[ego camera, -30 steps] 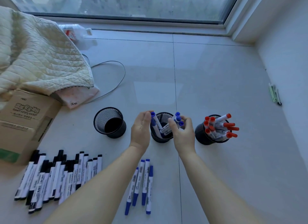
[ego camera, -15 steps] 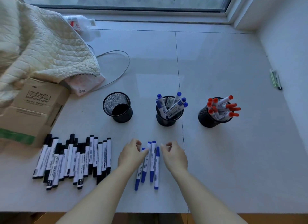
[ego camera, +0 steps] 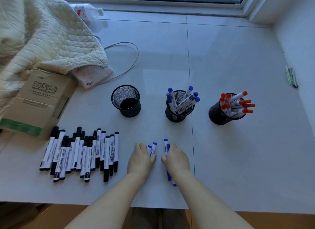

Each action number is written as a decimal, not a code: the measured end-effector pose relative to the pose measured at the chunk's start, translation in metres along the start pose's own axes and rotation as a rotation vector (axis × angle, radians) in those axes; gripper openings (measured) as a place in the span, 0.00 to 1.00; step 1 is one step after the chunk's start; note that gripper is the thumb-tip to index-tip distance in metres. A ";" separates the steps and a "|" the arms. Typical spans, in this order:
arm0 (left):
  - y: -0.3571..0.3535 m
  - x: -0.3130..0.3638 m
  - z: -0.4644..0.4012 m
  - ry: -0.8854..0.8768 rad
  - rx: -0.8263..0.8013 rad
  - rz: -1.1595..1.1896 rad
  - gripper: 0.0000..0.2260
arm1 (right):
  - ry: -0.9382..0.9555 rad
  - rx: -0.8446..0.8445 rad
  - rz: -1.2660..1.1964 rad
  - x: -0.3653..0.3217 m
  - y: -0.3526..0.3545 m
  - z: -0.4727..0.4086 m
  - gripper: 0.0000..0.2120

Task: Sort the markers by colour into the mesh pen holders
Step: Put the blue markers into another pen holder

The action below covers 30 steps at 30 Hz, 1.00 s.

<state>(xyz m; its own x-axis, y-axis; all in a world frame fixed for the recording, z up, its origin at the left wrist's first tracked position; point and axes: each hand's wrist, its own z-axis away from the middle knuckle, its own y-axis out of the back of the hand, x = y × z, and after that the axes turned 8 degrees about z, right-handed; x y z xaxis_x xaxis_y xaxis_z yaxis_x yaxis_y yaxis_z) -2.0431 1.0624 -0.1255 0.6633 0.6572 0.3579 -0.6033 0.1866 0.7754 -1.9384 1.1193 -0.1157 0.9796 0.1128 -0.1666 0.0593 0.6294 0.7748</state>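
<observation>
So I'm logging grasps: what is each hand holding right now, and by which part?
The left hand grips two blue markers around mid-barrel; the right hand grips two more likewise.

A cream quilted blanket (ego camera: pixel 39 39) is draped over the corner at ten o'clock, partly covering a cardboard box (ego camera: pixel 35 101) and a pale pink packet (ego camera: pixel 92 76) beside it. At eleven o'clock a clear plastic bottle (ego camera: pixel 88 15) is laid near the window frame (ego camera: pixel 153 2), and a thin grey cable (ego camera: pixel 129 58) is looped just below it. A few greenish pens (ego camera: pixel 291 76) are seen at three o'clock against the wall.
</observation>
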 end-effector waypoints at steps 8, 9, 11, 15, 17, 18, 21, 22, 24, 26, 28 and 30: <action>0.019 0.011 -0.022 0.069 -0.150 0.030 0.11 | 0.007 -0.023 -0.157 0.014 0.005 0.000 0.05; 0.022 0.012 -0.023 0.080 -0.172 0.057 0.08 | 0.005 -0.009 -0.210 0.017 0.006 0.001 0.05; 0.030 0.016 -0.026 0.105 -0.224 0.151 0.03 | 0.015 0.022 -0.319 0.020 0.013 0.000 0.08; 0.052 0.031 -0.034 0.048 -0.256 0.376 0.11 | 0.116 0.216 -0.518 0.025 0.056 -0.007 0.19; 0.067 0.045 -0.038 -0.002 -0.211 0.471 0.10 | 0.130 0.377 -0.655 0.027 0.088 -0.013 0.20; 0.076 0.055 -0.040 -0.027 -0.190 0.522 0.10 | 0.127 0.450 -0.720 0.028 0.105 -0.016 0.19; 0.101 0.079 -0.046 -0.142 -0.062 0.592 0.11 | 0.147 0.617 -0.868 0.026 0.152 -0.029 0.18; 0.110 0.086 -0.047 -0.184 -0.007 0.614 0.13 | 0.170 0.652 -0.897 0.024 0.164 -0.033 0.16; 0.123 0.097 -0.049 -0.250 0.101 0.731 0.13 | 0.214 0.704 -0.886 0.017 0.181 -0.040 0.13; 0.132 0.107 -0.049 -0.289 0.208 0.840 0.14 | 0.265 0.724 -0.823 0.009 0.189 -0.049 0.11; 0.135 0.117 -0.051 -0.306 0.280 0.954 0.13 | 0.349 0.676 -0.770 0.003 0.191 -0.057 0.09; 0.135 0.125 -0.053 -0.314 0.308 1.035 0.12 | 0.429 0.597 -0.668 0.001 0.188 -0.066 0.08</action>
<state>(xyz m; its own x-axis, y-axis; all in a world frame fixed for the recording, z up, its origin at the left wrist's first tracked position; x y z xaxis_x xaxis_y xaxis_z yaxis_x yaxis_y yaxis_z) -2.0650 1.2079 -0.0037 0.0148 0.1699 0.9853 -0.8220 -0.5590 0.1087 -1.9389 1.2885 -0.0102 0.5644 0.2190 -0.7959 0.7761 0.1878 0.6020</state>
